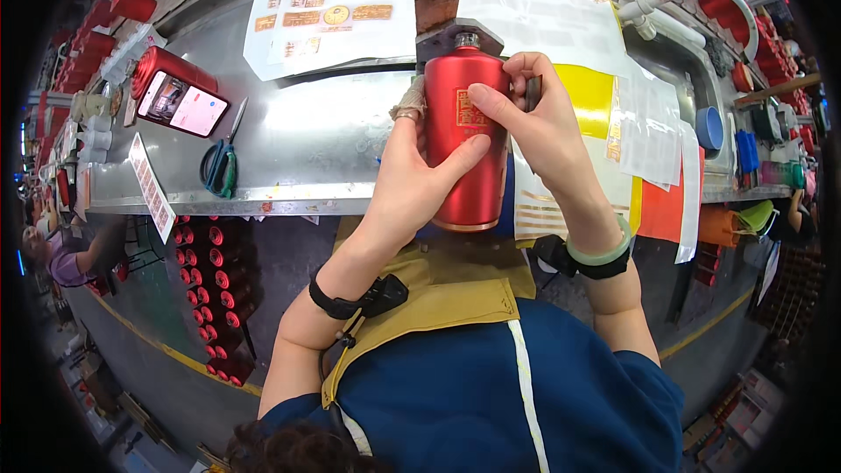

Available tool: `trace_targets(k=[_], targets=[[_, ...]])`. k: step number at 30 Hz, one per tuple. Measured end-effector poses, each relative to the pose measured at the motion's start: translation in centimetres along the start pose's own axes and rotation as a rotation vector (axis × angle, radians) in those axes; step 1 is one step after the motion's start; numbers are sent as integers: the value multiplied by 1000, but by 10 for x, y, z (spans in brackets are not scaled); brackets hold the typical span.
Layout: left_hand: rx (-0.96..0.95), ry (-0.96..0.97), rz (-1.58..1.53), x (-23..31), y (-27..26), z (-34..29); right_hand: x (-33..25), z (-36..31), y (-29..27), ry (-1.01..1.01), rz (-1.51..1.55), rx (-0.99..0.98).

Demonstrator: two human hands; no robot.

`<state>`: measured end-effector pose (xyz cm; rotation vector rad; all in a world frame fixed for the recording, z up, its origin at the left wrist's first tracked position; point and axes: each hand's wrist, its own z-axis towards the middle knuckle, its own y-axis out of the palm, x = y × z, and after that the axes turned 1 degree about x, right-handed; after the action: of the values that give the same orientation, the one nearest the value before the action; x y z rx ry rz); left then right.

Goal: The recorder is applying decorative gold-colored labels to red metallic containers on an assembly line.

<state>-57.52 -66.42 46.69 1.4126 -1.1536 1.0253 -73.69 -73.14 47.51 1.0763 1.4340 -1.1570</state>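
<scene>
A glossy red bottle with a bare clear neck leans over the near edge of the metal worktable, its neck toward a dark metal bracket. My left hand is closed round its left side, thumb across the front; a cloth wrap covers one finger. On the bottle's front sits a gold label. Pressing beside that label is the thumb of my right hand. Its curled fingers hold a small dark flat piece, partly hidden, whose kind I cannot make out.
Sheets of gold labels lie at the back, with a label strip at the left edge. Blue-handled scissors and a phone propped on a red bottle are left. A sink with a white faucet is right. Red bottles stand below.
</scene>
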Motion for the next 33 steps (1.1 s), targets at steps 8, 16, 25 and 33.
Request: trace_targets(k=[8, 16, 25, 33], targets=[[-3, 15, 86, -15, 0, -2, 1, -10, -9, 118, 127, 26], [68, -6, 142, -9, 3, -12, 25, -4, -31, 115, 347, -51], [41, 35, 112, -20, 0, 0, 22, -8, -32, 164, 367, 49], [23, 0, 143, -24, 0, -1, 30, -9, -38, 127, 295, 14]])
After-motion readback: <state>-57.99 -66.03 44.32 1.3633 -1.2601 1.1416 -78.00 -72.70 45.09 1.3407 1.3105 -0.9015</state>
